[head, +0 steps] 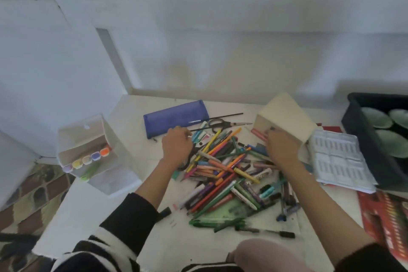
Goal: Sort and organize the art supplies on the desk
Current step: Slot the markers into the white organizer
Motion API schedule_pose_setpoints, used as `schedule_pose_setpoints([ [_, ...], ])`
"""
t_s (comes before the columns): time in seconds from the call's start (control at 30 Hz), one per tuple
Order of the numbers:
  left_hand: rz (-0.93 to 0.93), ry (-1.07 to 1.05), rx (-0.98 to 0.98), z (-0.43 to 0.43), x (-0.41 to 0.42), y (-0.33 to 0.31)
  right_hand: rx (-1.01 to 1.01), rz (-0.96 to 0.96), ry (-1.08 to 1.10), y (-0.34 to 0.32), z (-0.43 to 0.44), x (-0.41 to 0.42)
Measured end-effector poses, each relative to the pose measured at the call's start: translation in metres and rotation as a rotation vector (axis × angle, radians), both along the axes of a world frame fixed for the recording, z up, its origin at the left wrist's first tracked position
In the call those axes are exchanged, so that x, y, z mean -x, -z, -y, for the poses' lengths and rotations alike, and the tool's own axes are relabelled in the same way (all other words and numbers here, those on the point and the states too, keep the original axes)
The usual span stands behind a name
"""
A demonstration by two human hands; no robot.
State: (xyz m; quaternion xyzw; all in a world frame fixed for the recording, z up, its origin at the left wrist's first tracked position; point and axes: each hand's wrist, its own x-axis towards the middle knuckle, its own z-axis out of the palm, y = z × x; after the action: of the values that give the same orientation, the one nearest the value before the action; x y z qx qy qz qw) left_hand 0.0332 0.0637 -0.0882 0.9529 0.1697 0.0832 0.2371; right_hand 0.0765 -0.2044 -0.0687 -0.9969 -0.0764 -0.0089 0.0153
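**Q:** Where are the supplies?
**A:** A loose pile of pens, pencils and markers (227,174) covers the middle of the white tabletop (92,216). At the near side of the pile, a green set square (225,214) lies partly under it.

**Q:** What are the hands doing?
**A:** The hands are apart. The left hand (176,147) rests on the far left side of the pile with its fingers curled downward. Whether it grips anything cannot be told. The right hand (280,148) sits at the far right side of the pile, fingertips at the foot of a cream box (287,115), just beside a pink marker (258,133). Its grip cannot be determined either.

**Q:** Where are the containers?
**A:** A blue pencil case (174,117) lies flat near the far edge. Black scissors (220,123) lie just to its right. A white organizer (88,139) stands at the left edge and holds a row of coloured marker caps (87,159).

**Q:** What else is there?
**A:** Printed sheets (340,159) lie at the right edge, beside the cream box. A black crate (357,130) holding green plates sits at the far right. A red box (379,212) lies along the right edge, nearer the person.
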Motion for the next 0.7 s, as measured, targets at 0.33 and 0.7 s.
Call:
schedule_pose_setpoints([
  [0.33,-0.185,-0.039,-0.141,0.016,-0.032,0.011,0.128,-0.116,0.138,0.006,-0.022,0.001],
  [0.7,-0.344,0.112,-0.056,-0.008,-0.026,-0.001,0.049,0.002,0.035,0.008,-0.02,0.007],
])
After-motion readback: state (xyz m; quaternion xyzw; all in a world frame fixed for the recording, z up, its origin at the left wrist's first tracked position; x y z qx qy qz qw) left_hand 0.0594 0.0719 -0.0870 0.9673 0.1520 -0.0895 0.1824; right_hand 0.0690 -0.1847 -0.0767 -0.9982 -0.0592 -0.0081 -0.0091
